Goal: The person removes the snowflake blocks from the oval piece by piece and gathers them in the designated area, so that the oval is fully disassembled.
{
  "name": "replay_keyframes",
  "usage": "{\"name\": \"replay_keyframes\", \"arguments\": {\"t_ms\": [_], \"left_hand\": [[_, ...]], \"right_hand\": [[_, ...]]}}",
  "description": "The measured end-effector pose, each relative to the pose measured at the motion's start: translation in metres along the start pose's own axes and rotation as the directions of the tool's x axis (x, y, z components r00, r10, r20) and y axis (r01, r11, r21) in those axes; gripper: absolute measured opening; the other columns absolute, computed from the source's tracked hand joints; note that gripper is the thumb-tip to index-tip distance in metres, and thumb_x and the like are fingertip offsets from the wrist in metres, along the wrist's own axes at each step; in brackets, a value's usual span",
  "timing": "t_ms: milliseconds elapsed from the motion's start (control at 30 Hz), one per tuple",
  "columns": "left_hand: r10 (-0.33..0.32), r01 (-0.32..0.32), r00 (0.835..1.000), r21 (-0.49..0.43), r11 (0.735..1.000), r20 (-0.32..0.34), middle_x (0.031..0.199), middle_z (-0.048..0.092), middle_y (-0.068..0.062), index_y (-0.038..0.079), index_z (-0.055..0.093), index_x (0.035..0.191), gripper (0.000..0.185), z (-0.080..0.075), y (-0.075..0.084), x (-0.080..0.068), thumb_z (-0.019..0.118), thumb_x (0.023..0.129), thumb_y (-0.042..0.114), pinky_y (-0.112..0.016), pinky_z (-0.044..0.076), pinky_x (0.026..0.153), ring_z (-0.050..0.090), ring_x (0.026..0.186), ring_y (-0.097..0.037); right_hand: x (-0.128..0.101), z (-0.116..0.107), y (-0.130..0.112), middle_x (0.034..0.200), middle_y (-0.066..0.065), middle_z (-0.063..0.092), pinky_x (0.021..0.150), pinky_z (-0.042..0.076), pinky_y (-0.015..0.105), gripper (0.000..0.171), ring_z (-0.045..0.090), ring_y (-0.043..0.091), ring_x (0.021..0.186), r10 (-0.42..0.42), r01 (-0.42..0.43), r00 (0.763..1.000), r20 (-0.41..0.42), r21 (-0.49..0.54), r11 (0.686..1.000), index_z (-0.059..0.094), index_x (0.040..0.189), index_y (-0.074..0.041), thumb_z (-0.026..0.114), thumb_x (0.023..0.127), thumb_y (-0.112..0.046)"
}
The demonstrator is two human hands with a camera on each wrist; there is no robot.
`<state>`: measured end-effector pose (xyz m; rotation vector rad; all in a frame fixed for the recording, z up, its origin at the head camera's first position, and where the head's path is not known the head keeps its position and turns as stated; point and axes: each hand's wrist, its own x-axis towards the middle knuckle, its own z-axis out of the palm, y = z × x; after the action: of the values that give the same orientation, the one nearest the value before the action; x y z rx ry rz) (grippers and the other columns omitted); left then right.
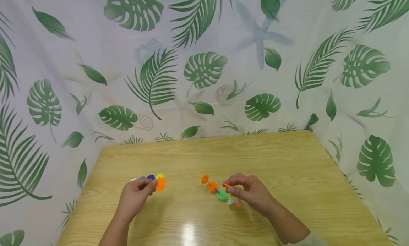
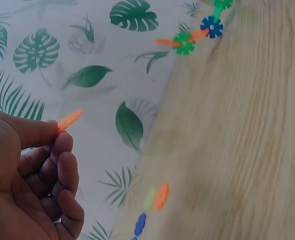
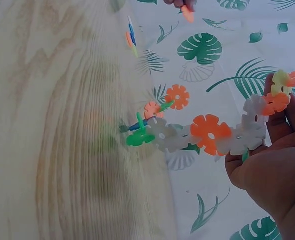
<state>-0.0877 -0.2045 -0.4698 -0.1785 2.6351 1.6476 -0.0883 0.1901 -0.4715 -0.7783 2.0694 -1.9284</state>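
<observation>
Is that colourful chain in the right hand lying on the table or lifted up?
Lifted: the right hand holds the chain in the air.

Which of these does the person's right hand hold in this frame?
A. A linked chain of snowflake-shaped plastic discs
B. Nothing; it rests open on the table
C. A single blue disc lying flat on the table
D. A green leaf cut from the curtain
A: the right hand has its fingers round one end of a chain of interlocked snowflake discs, orange, white and green, which reaches out over the wooden table.
</observation>
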Motion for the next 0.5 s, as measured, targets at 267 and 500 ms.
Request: {"name": "replay_keyframes", "arguments": {"t_ms": [267,500], "left_hand": [[-0.056,0.056,0.998,0.056,0.997,-0.002,0.093,0.071,-0.013,0.002,0.078,0.105,0.028,-0.01,-0.016,0.002,0.069,0.101,0.028,-0.03,0.05,0.067,0.063,0.086,-0.021],[-0.064,0.065,0.998,0.095,0.993,-0.016,0.099,0.076,-0.011,-0.001,0.077,0.109,0.028,-0.013,-0.028,0.006,0.07,0.1,0.024,-0.033,0.057,0.074,0.069,0.087,-0.023]], "right_hand": [[-0.001,-0.001,-0.002,0.115,0.009,0.068,0.099,0.047,0.037,0.018,0.059,0.026,0.112,-0.039,0.039,0.999,0.001,-0.021,0.999,0.075,0.116,-0.006,0.062,0.103,-0.007],[-0.002,-0.001,-0.003,0.114,0.009,0.069,0.099,0.047,0.038,0.019,0.061,0.026,0.11,-0.068,0.068,0.998,0.009,-0.029,0.997,0.074,0.116,-0.006,0.061,0.103,-0.005]]}}
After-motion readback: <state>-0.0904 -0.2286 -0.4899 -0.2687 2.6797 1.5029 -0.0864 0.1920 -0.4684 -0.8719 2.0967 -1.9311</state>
